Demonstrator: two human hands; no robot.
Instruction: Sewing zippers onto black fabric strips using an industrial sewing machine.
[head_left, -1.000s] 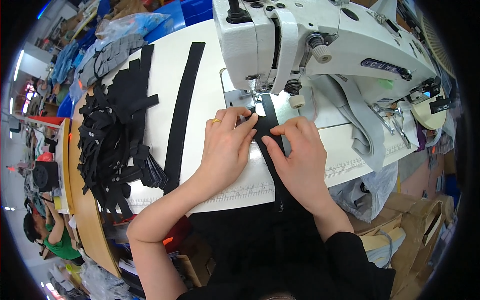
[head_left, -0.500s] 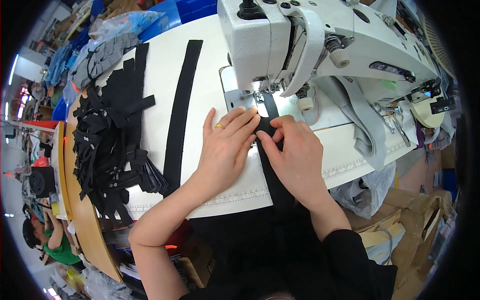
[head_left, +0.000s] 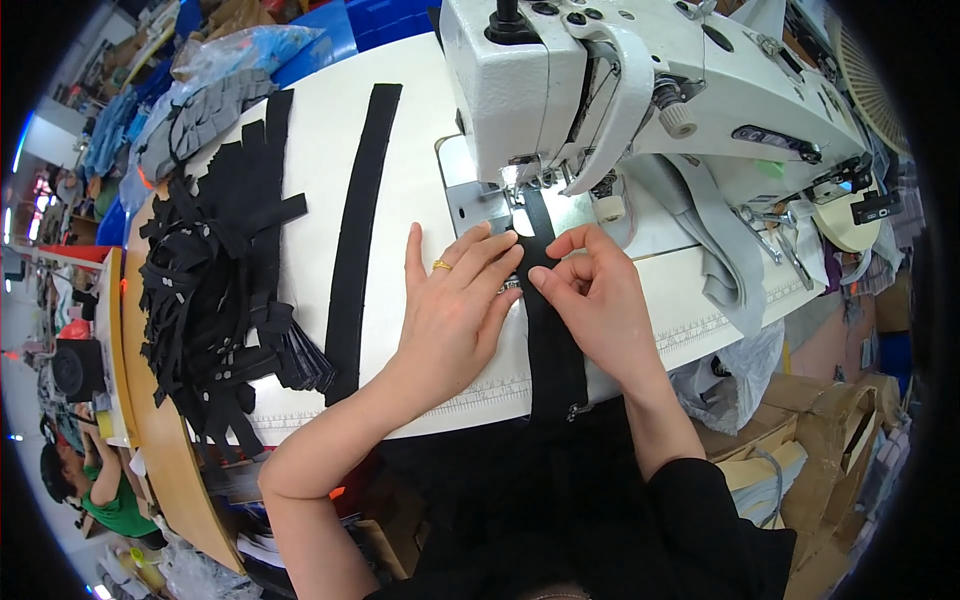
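A black fabric strip (head_left: 555, 350) runs from under the presser foot of a white sewing machine (head_left: 510, 100) down to the table's near edge. My left hand (head_left: 455, 295), with a ring on one finger, lies flat with its fingers stretched out. Its fingertips rest at the strip's left edge, just below the presser foot. On the strip's other side is my right hand (head_left: 605, 305), its fingers curled and its thumb on the strip. A small metallic bit shows at the strip's near end. Whatever lies under my fingers is hidden.
Another long black strip (head_left: 362, 240) lies left of my hands, beside a tangled pile of black strips (head_left: 200, 290). Grey fabric (head_left: 715, 240) and scissors (head_left: 790, 250) lie right of the machine. A ruler scale marks the white table's near edge. A person in green (head_left: 110, 490) is at far left.
The black strip under the machine has shifted, and its near end now shows at the table edge. My right thumb and index finger have moved slightly right and apart. My left hand has barely moved.
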